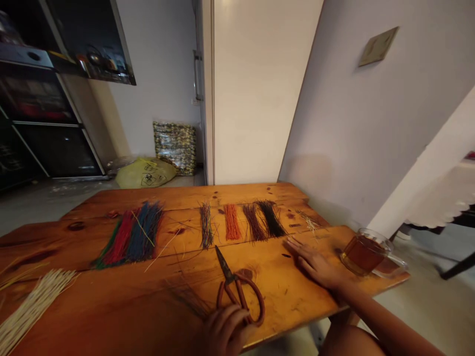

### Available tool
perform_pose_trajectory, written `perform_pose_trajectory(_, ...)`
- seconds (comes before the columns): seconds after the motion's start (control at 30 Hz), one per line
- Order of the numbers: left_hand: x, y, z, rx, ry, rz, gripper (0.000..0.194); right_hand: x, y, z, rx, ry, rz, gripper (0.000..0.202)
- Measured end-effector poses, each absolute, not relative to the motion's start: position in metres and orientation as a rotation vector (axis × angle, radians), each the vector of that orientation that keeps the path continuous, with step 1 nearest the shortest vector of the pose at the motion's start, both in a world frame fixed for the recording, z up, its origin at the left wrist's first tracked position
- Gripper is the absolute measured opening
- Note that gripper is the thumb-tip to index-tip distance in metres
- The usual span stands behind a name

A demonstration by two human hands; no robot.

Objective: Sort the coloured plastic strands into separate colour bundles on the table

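My left hand (229, 326) is at the table's front edge, its fingers curled over the lower end of the scissors' handles. The scissors (232, 284) have dark blades pointing away from me and reddish-brown wrapped loops. My right hand (311, 262) lies flat on the table with fingers stretched out, just short of a bundle of black strands (272, 218). Beside that lie bundles of dark brown strands (254, 222), orange strands (232, 222) and dark mixed strands (206, 225). Farther left, blue strands (144, 231), red strands (120, 237) and green strands (106, 247) lie together.
Pale strands (35, 309) lie at the wooden table's (297, 296) left front. A glass mug of brown liquid (365, 252) stands near the right edge. Loose strands (311, 221) are scattered at the far right. A yellow-green bag (146, 173) sits on the floor behind.
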State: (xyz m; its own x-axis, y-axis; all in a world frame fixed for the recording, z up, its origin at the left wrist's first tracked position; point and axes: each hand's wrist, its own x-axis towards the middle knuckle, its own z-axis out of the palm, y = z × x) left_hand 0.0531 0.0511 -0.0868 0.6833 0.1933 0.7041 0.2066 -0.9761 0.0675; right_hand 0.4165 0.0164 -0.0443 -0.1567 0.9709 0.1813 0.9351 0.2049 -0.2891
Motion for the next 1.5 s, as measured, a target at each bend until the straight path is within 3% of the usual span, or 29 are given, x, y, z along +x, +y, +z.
perform_pose_trajectory(0.13,0.073,0.066,-0.097,-2.744,-0.259,-0.935,0.045,0.352,0.019,-0.027,-1.567,-2.422,0.223,0.049)
perform_pose_trajectory(0.2,0.071,0.067,-0.104,-2.775,-0.276,-0.870,0.041,0.316,0.024,-0.026,-1.465,-2.487,0.338,0.050)
perform_pose_trajectory(0.33,0.055,0.067,-0.120,-2.749,-0.323,-1.065,0.024,0.283,0.030,-0.033,-1.405,-2.483,0.462,0.049)
perform_pose_trajectory(0.53,0.030,0.072,-0.091,-2.987,-0.309,-0.747,0.025,0.342,0.016,-0.042,-1.548,-2.449,0.484,0.049)
perform_pose_trajectory(0.7,0.031,0.068,-0.069,-2.943,-0.431,-0.790,0.024,0.414,-0.002,-0.055,-2.010,-1.970,0.243,0.051)
perform_pose_trajectory(0.83,0.035,0.068,-0.075,-2.861,-0.409,-0.839,0.026,0.401,-0.018,-0.051,-2.043,-1.857,0.068,0.050)
perform_pose_trajectory(1.0,0.034,0.068,-0.082,-2.812,-0.414,-0.876,0.025,0.351,-0.022,-0.045,-1.760,-2.380,0.347,0.047)
perform_pose_trajectory(1.3,0.034,0.073,-0.094,-2.766,-0.349,-0.926,0.023,0.438,0.023,-0.077,-2.116,-1.855,0.136,0.055)
perform_pose_trajectory(1.5,0.042,0.078,-0.117,-2.674,-0.335,-1.161,0.027,0.424,0.017,-0.069,-2.100,-1.804,-0.038,0.048)
